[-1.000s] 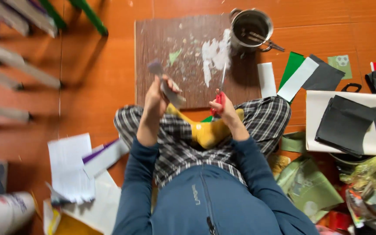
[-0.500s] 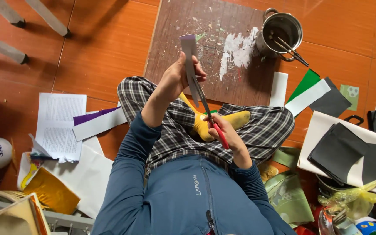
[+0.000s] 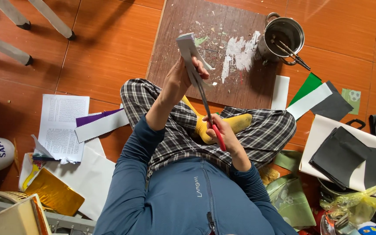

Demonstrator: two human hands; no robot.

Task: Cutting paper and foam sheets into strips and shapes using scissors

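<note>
I sit cross-legged on an orange tiled floor in checked trousers and yellow socks. My left hand (image 3: 180, 79) holds a folded grey-white paper piece (image 3: 187, 48) up in front of me. My right hand (image 3: 219, 130) grips red-handled scissors (image 3: 207, 111), whose long blades reach up into the lower edge of the paper. A small white flap (image 3: 205, 64) hangs off the paper beside my left fingers. Both hands are raised above my lap, in front of a paint-stained brown wooden board (image 3: 236, 82).
A metal pot (image 3: 283, 39) with tools stands at the board's far right corner. Green, white and black paper sheets (image 3: 318, 93) lie to the right, with black sheets on a white bag (image 3: 349, 152). Printed pages (image 3: 62, 126), purple and gold paper lie left. Chair legs (image 3: 5, 43) top left.
The view has shifted slightly. My left hand has lifted the paper a little higher, and the scissors have advanced further along it.
</note>
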